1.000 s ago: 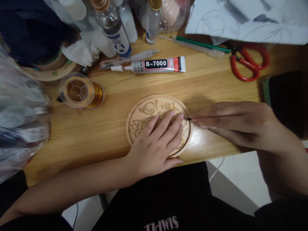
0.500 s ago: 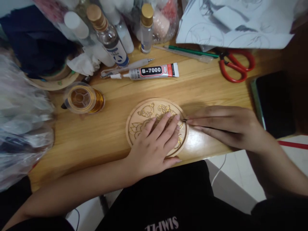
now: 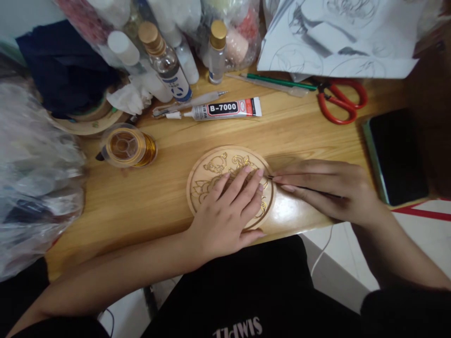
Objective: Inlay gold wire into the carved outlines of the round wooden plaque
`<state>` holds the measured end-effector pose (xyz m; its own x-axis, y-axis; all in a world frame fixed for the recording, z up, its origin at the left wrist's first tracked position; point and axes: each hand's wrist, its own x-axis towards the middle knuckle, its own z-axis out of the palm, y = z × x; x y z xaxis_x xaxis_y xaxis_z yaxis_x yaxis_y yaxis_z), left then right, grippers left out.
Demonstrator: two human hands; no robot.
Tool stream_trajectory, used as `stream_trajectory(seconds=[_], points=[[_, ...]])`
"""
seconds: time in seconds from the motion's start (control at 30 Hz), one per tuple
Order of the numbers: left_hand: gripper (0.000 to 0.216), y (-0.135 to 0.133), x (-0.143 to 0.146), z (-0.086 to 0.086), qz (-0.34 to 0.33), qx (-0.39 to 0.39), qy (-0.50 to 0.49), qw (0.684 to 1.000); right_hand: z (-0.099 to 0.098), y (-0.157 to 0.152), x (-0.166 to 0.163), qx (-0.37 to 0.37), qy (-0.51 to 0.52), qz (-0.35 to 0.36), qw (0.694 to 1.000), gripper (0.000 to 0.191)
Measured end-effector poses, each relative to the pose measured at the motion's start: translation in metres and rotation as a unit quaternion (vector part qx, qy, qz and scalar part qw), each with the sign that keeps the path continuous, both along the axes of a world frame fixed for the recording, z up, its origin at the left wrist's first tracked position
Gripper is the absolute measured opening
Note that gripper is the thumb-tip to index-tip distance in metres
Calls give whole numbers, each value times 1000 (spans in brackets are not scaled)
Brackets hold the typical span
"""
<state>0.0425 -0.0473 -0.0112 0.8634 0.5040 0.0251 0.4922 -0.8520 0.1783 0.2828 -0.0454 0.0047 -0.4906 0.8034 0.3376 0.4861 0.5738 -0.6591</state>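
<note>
A round wooden plaque [image 3: 197, 174] lies by the table's front edge, with gold wire outlines [image 3: 215, 163] of petals and curls on its face. Across its middle and lower part my left hand [image 3: 229, 206] rests flat, fingers stretched out and slightly spread, covering part of the pattern. From the right, my right hand [image 3: 320, 185] pinches slim dark tweezers [image 3: 269, 177] between thumb and fingers. Their tips meet the plaque's right side, close to my left fingertips. Whether anything sits between the tips is too small to tell.
Behind the plaque lies a B-7000 glue tube [image 3: 225, 109]; a spool of gold wire [image 3: 132, 146] stands left. Red-handled scissors [image 3: 341, 101], a phone [image 3: 398, 155] and drawn sheets [image 3: 327, 42] are at right. Corked bottle [image 3: 167, 65], gold-capped bottle [image 3: 217, 54] and plastic bags [image 3: 38, 178] line the edges.
The view has shifted slightly, so the things on the table appear a little lower. Both hands keep nearly the same place on and beside the plaque.
</note>
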Motion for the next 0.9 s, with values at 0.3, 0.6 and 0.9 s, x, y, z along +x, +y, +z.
stream_trajectory(seconds=[0.3,0.6,0.9], points=[[73,0,0,0,0,-3,-5,1000,3,2,1,11,-29,12,999,19],[74,-1,-1,0,3,-1,-4,1000,6,1,1,-1,-31,-6,999,24],[75,-2,-2,0,8,15,-5,1000,-14,-5,14,104,-226,-166,954,29]])
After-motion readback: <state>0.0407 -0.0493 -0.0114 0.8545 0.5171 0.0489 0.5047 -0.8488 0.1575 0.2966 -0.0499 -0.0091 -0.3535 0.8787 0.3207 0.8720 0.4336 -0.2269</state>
